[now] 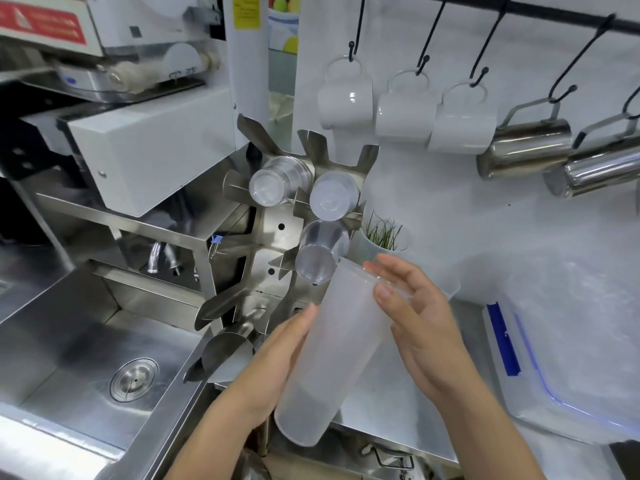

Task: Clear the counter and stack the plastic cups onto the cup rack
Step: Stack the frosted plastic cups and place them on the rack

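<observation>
Both hands are on the tall frosted plastic cup [332, 355], which I hold tilted in mid-air over the front edge of the bench [374, 403], rim up toward the rack and base down toward me. My left hand [277, 362] cups the lower left side of it, fingers wrapped behind; my right hand [415, 320] presses flat against the upper right side near the rim, fingers spread. The cup's rim sits just beside the lowest clear cup [320, 252] already stacked on the steel cup rack [273, 237]. Two more stacks, a clear one [277, 180] and a frosted one [332, 195], sit in the rack's upper slots, bases pointing out at me. Left of the rack lies the steel sink [86, 358]. On the wall, white mugs [401, 116] and steel pitchers [526, 147] hang from hooks. A lidded plastic container [571, 341] rests on the bench at my right.
</observation>
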`<state>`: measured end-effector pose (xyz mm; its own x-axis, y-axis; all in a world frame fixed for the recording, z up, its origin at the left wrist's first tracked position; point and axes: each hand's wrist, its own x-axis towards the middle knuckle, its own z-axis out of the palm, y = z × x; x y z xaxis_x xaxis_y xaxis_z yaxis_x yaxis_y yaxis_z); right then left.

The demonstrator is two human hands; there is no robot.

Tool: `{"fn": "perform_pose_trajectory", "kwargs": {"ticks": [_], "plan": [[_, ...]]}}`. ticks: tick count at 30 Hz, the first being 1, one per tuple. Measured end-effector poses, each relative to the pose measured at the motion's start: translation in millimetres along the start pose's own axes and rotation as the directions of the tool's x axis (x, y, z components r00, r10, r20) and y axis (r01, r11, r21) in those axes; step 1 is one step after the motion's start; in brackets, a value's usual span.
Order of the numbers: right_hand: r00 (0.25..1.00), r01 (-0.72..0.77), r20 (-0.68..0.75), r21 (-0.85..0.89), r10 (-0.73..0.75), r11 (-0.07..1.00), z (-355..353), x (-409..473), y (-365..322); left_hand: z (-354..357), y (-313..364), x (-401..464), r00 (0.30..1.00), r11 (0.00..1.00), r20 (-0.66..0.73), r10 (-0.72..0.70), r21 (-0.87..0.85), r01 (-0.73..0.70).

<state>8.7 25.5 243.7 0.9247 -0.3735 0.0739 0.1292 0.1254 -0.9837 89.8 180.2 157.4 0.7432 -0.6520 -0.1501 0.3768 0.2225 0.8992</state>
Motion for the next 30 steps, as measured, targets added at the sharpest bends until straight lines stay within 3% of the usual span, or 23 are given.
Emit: {"fn": "perform_pose_trajectory", "kwargs": {"ticks": [6, 12, 15, 20, 24, 30], "plan": [[1.0, 0.008, 0.024, 0.018, -0.009, 1.0, 14.5, 15.4, -2.2, -40.2, -4.2, -21.0, 0.999, 1.0, -0.026, -0.02, -0.003, 0.019], [0.997, 0.039, 0.058, 0.038, -0.041, 0.999, 30.8, 29.4, -0.8, -51.9, 11.6, -44.3, 0.98, 1.0, 0.2, 0.022, -0.001, -0.022], [0.99, 0.083, 0.111, 0.021, -0.085, 0.996, 40.2, 34.7, -5.6, -51.6, 15.8, -44.3, 0.99, 0.998, 0.138, 0.042, -0.051, -0.036], [0.96, 0.277, 0.103, -0.177, -0.262, 0.945, 40.2, 47.8, -17.6, -51.3, 21.0, -39.0, 0.993, 0.988, 0.093, 0.073, -0.141, -0.059], [0.901, 0.426, 0.111, -0.417, -0.42, 0.803, 34.0, 65.1, -32.9, -53.8, 26.1, -32.1, 0.994, 0.992, 0.083, 0.076, -0.11, -0.066], [0.916, 0.387, 0.186, -0.649, -0.356, 0.656, 27.7, 98.1, -37.0, -59.9, 28.7, -21.2, 0.986, 0.985, 0.146, 0.078, -0.167, -0.053]]}}
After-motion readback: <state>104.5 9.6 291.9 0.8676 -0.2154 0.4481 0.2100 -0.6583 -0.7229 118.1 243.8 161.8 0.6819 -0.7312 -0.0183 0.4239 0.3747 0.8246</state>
